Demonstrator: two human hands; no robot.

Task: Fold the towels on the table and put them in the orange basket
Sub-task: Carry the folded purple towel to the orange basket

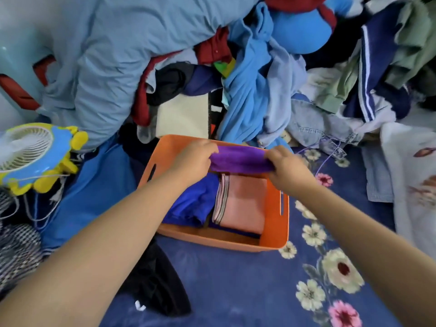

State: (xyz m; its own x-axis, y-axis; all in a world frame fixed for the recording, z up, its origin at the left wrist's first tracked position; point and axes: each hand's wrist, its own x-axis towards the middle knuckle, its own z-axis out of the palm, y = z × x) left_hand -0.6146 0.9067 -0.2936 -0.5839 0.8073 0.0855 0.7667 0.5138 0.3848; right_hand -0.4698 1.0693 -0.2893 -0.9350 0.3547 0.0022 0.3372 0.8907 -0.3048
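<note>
The folded purple towel (240, 159) is held crosswise over the far end of the orange basket (274, 223), pinched at either end by the left hand (192, 159) and right hand (286, 167), each grip clamped on it.

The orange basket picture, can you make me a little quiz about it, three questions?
1. True or false: both hands hold the purple towel over the orange basket.
2. Which towel lies in the basket beside the pink towel? A) green B) blue C) yellow
3. Fill in: left of the basket sits a small yellow and blue ____.

Key:
1. True: the left hand and right hand each pinch one end.
2. B, the blue towel.
3. Fan.
</note>
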